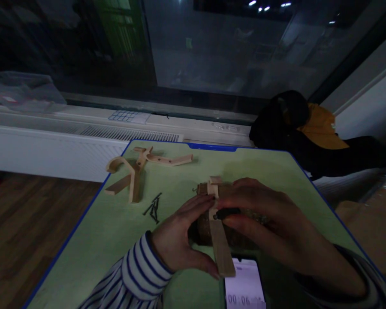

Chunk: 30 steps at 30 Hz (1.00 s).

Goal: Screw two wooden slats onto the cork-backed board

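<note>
Pale green tabletop [96, 240], edged in blue, fills the dim foreground. Nearest on it lies a phone [244, 283], its lit screen showing 00:06. Just beyond, a light wooden piece [223, 249] lies across a brown block [204, 231], its lower end reaching over the phone's top edge. That end is a flat, smooth, square-cut slab; farther up, the piece narrows past a hole to a small raised bit at the tip. The left hand [180, 236] spreads thumb and forefinger along its left side; how firmly they hold, I cannot tell. The right hand [276, 219] pinches a slim dark object [228, 211], too dim to identify, at the hole. Left of the block lies a loose cluster of dark screws [152, 210]; past them stand more wooden parts [134, 184], some curved, some drilled. Beyond the table are a white radiator [51, 146], an orange-yellow cap [323, 128] on dark fabric, and a dark window [206, 56].
</note>
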Tool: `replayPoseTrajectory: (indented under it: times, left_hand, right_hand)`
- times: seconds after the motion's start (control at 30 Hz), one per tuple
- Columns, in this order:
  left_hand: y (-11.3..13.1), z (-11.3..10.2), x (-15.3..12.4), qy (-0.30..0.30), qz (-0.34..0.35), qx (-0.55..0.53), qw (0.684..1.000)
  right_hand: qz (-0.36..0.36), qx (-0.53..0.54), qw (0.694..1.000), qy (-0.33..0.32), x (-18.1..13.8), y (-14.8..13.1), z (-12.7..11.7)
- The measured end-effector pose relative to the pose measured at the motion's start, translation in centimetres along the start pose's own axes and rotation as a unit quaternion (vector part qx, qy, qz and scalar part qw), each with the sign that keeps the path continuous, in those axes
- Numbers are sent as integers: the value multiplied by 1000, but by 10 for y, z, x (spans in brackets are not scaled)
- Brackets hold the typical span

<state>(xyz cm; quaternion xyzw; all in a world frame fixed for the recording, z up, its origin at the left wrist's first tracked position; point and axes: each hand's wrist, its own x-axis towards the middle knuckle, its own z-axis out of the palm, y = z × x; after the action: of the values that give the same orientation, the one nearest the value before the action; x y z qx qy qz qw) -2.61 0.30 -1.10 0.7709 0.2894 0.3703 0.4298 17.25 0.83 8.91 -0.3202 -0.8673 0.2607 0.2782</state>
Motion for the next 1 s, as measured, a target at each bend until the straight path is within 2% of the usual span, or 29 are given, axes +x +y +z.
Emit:
replayPoseTrajectory:
  times: [0.13,0.27,0.43,0.57,0.67,0.77,0.87,1.0]
  left_hand:
    - [1,4,0,-3,-16,16,1000]
    - [2,5,-4,-5,-12,40,999]
    - [7,6,-6,-22,-51,56,997]
    - [10,7,-4,-19,-68,78,994]
    - [10,5,-5,-20,-65,102,992]
    - [8,2,-6,-23,-57,129,990]
    - [6,0,-7,-27,-66,141,987]
    - [5,2,-8,-40,-74,136,987]
  right_hand:
    - [-40,-16,999,-17,-1,-3,0]
    - [-50,-81,995,-25,-8,-5,-1]
    - [-50,-142,988,-31,-17,0,-5]
    - [-19,-105,993,-45,-20,2,-8]
    - [16,-51,998,-33,-20,2,-7]
    - [-14,-8,1000,-4,-16,3,-6]
    - [-62,13,998,-9,-11,4,-5]
    - [-45,-32,998,-30,-20,8,-7]
